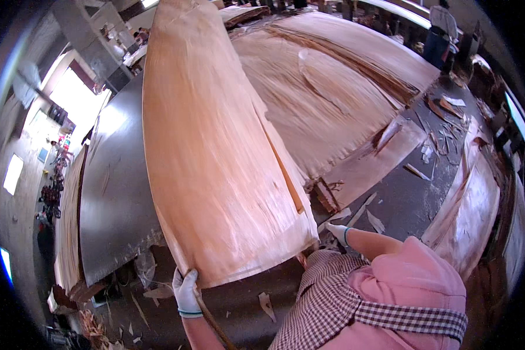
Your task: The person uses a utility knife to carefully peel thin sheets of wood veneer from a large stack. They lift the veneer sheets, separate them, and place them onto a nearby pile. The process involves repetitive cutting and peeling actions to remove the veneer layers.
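A long, pale tan wood veneer sheet (pixel 216 151) stretches from in front of me to the far end of the table, with a long split near its right edge. My left hand (pixel 186 291), in a white glove, is closed on its near left corner. A thin brown stick or strip (pixel 211 319) runs from that hand down toward my body; I cannot tell whether the hand grips it too. My right hand (pixel 336 233), also gloved in white, is beside the near right corner, its fingers stretched toward the edge. Any contact there is unclear.
More veneer sheets (pixel 326 87) lie stacked on the right, with a narrower piece (pixel 373 166) nearer me. Veneer scraps (pixel 443 137) litter the dark table (pixel 119 175). Pale veneer (pixel 469 204) hangs at the right. Another person (pixel 440 35) stands at the far right.
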A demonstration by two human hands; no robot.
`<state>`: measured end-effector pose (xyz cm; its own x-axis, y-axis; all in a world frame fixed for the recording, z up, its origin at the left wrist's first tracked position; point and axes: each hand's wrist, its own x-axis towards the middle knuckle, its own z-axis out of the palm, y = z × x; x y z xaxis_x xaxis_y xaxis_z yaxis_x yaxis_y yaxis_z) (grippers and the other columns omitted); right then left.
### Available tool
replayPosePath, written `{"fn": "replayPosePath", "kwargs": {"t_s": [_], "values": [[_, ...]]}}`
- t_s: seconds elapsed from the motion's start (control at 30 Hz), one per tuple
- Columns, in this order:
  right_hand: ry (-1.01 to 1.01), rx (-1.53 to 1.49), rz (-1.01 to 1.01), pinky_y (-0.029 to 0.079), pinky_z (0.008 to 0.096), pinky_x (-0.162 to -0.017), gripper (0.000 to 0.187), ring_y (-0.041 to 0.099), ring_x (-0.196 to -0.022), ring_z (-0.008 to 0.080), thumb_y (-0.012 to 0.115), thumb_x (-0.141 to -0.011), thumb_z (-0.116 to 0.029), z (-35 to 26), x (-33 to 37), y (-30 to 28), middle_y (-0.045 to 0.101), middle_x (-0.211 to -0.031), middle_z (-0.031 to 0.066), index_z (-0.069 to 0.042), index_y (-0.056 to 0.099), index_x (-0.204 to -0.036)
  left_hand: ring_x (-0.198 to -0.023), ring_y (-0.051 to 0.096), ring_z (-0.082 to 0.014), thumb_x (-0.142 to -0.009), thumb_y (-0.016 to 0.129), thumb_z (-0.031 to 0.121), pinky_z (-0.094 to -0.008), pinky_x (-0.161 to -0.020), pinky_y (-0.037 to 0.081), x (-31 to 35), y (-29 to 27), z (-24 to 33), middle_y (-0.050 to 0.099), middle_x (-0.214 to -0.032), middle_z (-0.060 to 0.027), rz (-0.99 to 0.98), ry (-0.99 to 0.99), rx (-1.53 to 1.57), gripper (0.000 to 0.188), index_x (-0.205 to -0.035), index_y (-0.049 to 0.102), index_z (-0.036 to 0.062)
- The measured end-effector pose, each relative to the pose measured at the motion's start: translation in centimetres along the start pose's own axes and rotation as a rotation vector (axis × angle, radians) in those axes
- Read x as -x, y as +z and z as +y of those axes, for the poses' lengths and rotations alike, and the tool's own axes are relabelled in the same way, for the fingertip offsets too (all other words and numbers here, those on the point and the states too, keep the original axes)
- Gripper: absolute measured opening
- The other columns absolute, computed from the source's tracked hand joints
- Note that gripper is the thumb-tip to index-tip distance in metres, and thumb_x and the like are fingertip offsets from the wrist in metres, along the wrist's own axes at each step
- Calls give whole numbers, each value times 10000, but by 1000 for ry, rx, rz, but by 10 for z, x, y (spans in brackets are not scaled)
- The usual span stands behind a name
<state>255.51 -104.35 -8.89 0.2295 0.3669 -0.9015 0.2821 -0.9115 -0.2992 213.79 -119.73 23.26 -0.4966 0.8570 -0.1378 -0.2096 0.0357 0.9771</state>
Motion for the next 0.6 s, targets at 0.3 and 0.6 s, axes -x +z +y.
{"fn": "replayPosePath", "kwargs": {"t_s": [0.3,0.6], "values": [[-189,-975,-564,414,302,-540,329,493,-577,171,540,-874,-465,-93,43,213,542,-675,2,-151,546,-776,-864,601,-148,-814,596,40,-270,-794,478,-87,-157,58,625,-1020,-71,62,-19,-116,323,-1128,562,-28],[-396,-1380,-657,325,240,-442,181,424,-484,114,581,-879,-288,-197,124,330,508,-596,-41,-170,538,-748,-855,588,-128,-800,621,33,-260,-766,476,-193,-319,114,624,-995,-49,129,59,-189,314,-1107,573,-17]]}}
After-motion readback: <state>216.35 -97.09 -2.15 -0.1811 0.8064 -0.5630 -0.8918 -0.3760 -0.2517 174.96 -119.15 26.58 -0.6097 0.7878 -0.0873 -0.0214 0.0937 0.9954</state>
